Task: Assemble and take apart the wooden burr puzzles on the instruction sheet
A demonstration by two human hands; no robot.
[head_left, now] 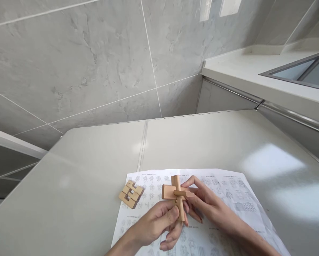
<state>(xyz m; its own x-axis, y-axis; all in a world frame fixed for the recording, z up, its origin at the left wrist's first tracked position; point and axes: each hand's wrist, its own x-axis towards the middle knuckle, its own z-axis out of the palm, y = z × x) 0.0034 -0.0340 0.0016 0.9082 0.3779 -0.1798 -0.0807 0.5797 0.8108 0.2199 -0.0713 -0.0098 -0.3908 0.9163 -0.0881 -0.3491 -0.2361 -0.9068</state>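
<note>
We are looking down at a pale counter (95, 170) that is filling most of the view, with a sink (303, 71) sitting well off at the far right. A printed sheet (228, 199) of small diagrams is lying on the counter's near side. Over it our 2 hands are meeting. The left hand (156, 224) is pinching the lower end of the wooden puzzle cross (172, 192) between thumb and fingers, and the right hand (207, 206) is gripping the right end of its crossbar with the fingertips. The cross is being held just above the paper, its long bar slightly tilted. A cluster of interlocked wooden pieces (131, 193) is lying untouched at the sheet's left edge. We are judging both grips light. The bars seem only slotted together, so a twist or a slackening pinch could let 1 slide free and drop.
</note>
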